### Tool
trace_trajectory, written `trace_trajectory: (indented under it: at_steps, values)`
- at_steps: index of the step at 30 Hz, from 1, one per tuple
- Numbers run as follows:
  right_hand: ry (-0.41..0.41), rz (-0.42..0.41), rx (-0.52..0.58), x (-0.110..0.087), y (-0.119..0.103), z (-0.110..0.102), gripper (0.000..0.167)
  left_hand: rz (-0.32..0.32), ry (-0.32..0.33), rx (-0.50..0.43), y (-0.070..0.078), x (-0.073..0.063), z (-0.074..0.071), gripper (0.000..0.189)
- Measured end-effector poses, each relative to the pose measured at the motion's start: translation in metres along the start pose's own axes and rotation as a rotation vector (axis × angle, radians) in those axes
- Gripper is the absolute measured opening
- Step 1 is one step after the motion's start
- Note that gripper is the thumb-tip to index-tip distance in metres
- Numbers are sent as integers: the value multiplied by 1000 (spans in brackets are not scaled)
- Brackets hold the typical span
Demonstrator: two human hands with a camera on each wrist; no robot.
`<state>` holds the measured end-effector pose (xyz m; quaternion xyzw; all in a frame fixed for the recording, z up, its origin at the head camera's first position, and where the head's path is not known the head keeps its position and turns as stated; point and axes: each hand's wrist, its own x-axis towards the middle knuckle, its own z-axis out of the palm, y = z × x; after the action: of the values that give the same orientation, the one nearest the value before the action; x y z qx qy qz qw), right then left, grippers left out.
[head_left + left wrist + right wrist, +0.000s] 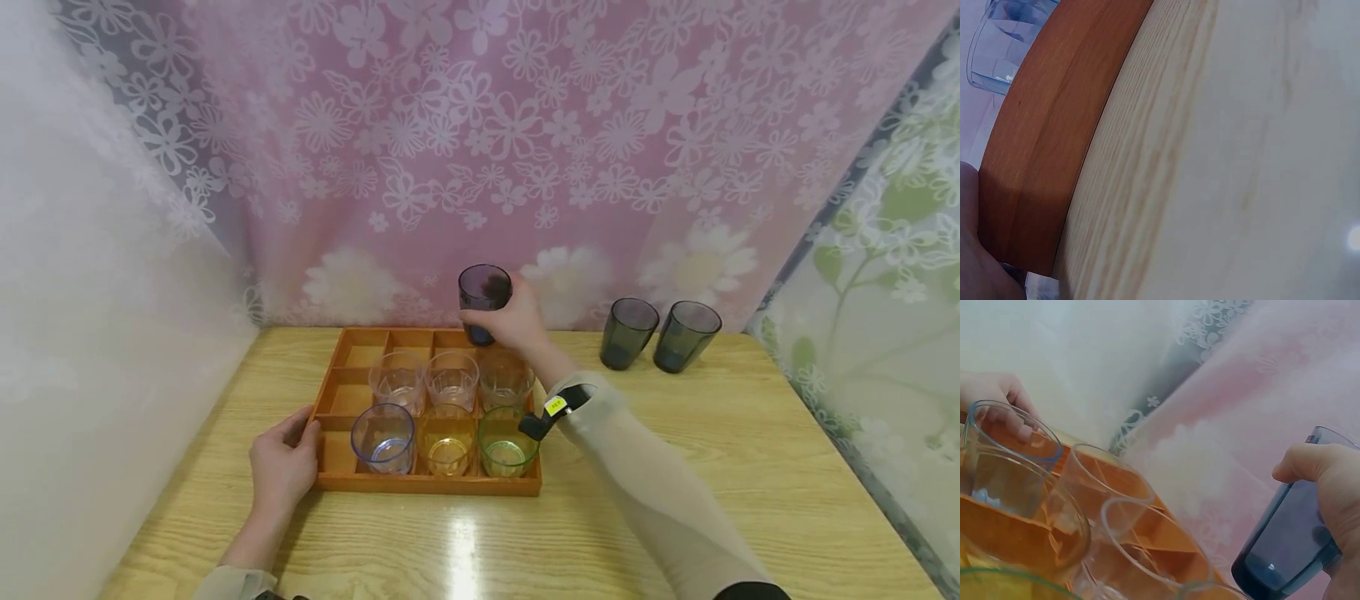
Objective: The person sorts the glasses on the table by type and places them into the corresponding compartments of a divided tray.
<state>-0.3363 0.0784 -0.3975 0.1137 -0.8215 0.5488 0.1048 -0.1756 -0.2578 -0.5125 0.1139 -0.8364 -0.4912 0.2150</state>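
My right hand [517,317] grips a dark grey-purple drinking glass [480,287] around its side. The glass is above the back right of the divided wooden tray [427,483]; in the right wrist view the dark glass [1288,531] tilts, its base at lower left. At the tray's left side, my left hand [283,458] holds the edge near the front corner. Front-row compartments hold a blue-rimmed glass [384,442], a yellow glass [447,446] and a green glass [507,446]. Behind them stand three clear glasses [452,379].
Two dark glasses, a nearer one [628,333] and another beside it [686,337], stand on the wood-grain table [675,433] to the right. A pink floral curtain [480,167] hangs behind the table, with pale sheets at both sides.
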Motion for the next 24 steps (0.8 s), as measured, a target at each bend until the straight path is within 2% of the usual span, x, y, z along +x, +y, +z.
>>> trace_trajectory:
  at_steps: [10,16,24]
  values:
    - [-31,-53,56,8,-6,34,63,8,5,-1,-2,1,-1,29]
    - [-65,-3,60,11,-6,56,68,13,11,-2,-2,1,-3,28]
    - [-86,33,69,14,-9,71,69,24,14,-10,-1,0,-1,27]
